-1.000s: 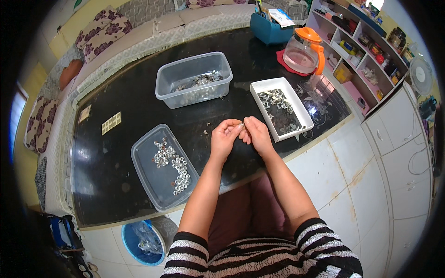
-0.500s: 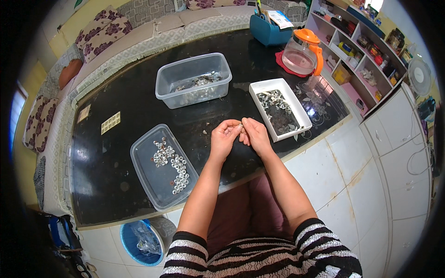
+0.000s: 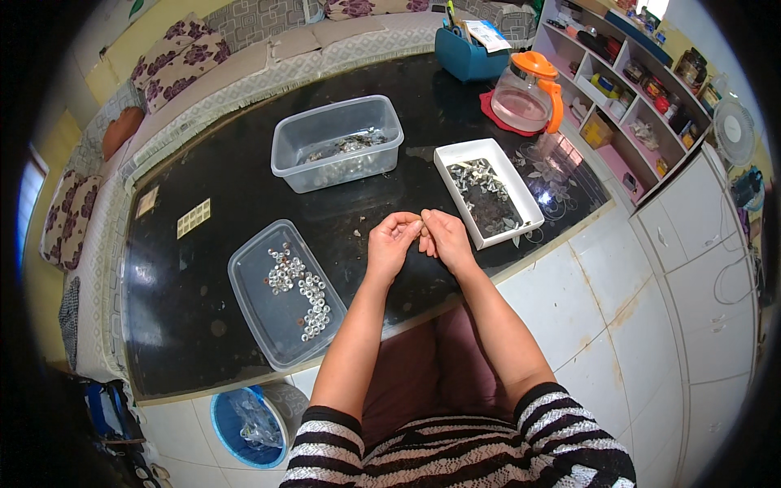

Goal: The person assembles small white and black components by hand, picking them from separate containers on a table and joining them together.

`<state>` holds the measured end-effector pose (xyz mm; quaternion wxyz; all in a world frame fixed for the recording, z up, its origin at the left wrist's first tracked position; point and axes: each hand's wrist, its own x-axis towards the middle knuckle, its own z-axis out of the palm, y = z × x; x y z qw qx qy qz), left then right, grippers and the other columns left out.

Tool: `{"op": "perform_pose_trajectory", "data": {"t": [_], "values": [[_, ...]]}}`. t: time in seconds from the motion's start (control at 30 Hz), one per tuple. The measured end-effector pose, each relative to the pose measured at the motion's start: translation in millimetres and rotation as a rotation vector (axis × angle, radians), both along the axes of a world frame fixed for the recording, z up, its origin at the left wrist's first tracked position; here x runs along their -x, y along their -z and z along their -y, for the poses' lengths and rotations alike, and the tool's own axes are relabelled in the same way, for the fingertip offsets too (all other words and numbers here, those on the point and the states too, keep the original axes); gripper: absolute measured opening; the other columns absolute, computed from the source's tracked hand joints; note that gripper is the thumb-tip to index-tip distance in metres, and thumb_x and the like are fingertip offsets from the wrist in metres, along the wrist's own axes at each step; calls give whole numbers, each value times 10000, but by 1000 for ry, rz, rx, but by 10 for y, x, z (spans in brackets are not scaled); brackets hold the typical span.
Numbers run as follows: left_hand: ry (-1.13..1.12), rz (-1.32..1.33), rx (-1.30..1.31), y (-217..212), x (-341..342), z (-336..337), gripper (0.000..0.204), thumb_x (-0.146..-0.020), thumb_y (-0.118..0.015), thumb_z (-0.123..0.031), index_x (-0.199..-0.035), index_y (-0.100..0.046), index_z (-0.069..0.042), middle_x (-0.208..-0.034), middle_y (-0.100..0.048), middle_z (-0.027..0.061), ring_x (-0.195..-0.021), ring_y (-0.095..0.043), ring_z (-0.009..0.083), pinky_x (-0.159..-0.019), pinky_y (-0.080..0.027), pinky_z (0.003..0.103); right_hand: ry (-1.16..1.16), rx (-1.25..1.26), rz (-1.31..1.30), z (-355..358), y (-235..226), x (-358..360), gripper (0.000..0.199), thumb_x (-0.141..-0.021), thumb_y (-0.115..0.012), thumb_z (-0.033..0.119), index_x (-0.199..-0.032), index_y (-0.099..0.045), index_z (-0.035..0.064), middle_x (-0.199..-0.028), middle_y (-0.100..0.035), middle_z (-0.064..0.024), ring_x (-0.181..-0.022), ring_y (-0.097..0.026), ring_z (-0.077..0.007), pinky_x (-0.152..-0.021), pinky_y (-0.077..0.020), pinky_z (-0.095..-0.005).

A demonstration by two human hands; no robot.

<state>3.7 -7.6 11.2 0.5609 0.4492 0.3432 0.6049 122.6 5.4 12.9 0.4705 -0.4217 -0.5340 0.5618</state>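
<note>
I see a person in a knitted top (image 3: 455,443), banded black and white, filling the view at six o'clock. The white stripes look nubbly and uneven, the black ones smoother. The left sleeve (image 3: 327,443), between six and seven o'clock, and the right sleeve (image 3: 565,415), between four and five, both stop near the elbow in a plain black cuff. Below them, the left forearm (image 3: 351,350) and right forearm (image 3: 508,333) are bare. Plain dark maroon trousers (image 3: 415,366) show between five and six.
</note>
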Motion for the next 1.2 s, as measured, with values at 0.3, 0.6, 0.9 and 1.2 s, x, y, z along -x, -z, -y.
{"op": "perform_pose_trajectory", "data": {"t": [0.3, 0.6, 0.9, 1.2], "values": [[-15, 3, 13, 68, 0, -32, 134, -778, -530, -10, -904, -534, 34, -710, -555, 36, -611, -498, 70, -585, -417, 192, 12, -27, -63, -25, 68, 12, 238, -832, -461, 243, -692, -484, 51, -545, -499, -8, -456, -430, -47, -397, -325, -172], [-68, -121, 4, 61, 7, -10, 113, -756, -556, -9, -858, -557, 39, -726, -552, 35, -609, -508, 69, -577, -418, 187, -22, -66, 28, -4, 80, -10, 298, -854, -409, 281, -681, -481, 49, -521, -492, -13, -436, -423, -51, -388, -326, -185], [-103, -197, -50, 97, 20, -21, 131, -756, -565, -28, -875, -569, 25, -770, -562, 31, -682, -510, 67, -631, -414, 184, 8, -61, 101, 1, 41, 5, 327, -846, -416, 282, -636, -478, 38, -487, -491, -26, -406, -430, -75, -396, -346, -216], [-113, -97, 21, 85, 20, -49, 117, -770, -538, -8, -881, -553, 25, -777, -572, 46, -685, -527, 72, -620, -419, 178, 60, -102, 87, 33, 24, 56, 245, -833, -461, 226, -715, -507, 16, -571, -522, -28, -483, -474, -67, -451, -385, -201]]}}
